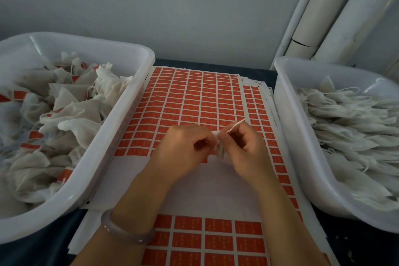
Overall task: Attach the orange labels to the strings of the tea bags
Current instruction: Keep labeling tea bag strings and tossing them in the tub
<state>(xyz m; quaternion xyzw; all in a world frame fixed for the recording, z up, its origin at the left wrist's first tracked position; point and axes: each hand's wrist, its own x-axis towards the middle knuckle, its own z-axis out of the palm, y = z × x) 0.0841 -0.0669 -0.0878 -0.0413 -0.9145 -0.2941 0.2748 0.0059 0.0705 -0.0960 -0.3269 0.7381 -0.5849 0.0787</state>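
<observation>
A limp, gauzy white tea bag (pixel 221 154) is held between both hands, just above the gridded sheet of orange labels (pixel 194 97). Its thin string (pixel 237 124) points up and right. The left hand (pixel 183 147) pinches the bag with curled fingers, and the right hand (pixel 244 147) pinches the string. On either side stand translucent plastic tubs, the left tub (pixel 121 112) holding crumpled labelled bags and the right tub (pixel 289 127) holding flat plain ones.

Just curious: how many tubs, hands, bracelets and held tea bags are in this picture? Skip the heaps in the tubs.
Tubs: 2, left tub, right tub
Hands: 2, left hand, right hand
Bracelet: 1
Tea bag held between both hands: 1
Total: 6
</observation>
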